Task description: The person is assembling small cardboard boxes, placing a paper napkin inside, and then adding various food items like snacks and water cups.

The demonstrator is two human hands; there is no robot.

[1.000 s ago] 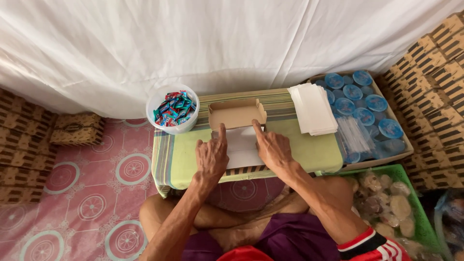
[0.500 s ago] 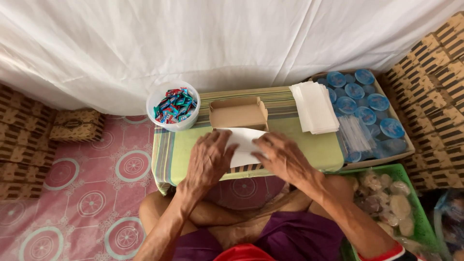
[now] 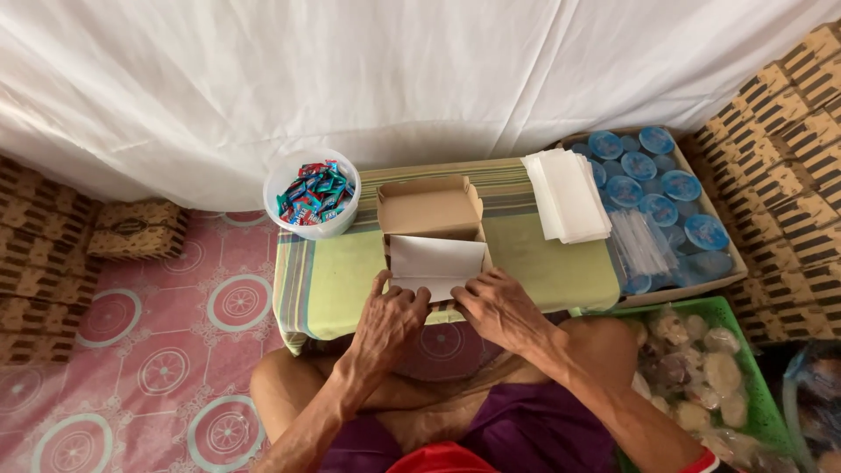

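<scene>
An open brown cardboard box (image 3: 429, 208) lies on a low table covered with a green striped cloth (image 3: 342, 276). A white paper sheet (image 3: 435, 261) lines the box's near half. My left hand (image 3: 392, 315) and my right hand (image 3: 496, 307) rest side by side at the near edge of the box, fingertips pressing on the white sheet's lower edge. Neither hand lifts anything off the table.
A white bowl of wrapped candies (image 3: 312, 201) stands at the table's left back. A stack of white sheets (image 3: 568, 194) lies at the right. Further right a carton holds blue-lidded cups (image 3: 653, 186). A green basket of wrapped food (image 3: 701, 368) sits by my right knee. Brown boxes line both sides.
Both hands have drawn back toward me from the middle of the box to its near edge, and the white sheet now lies uncovered inside the box.
</scene>
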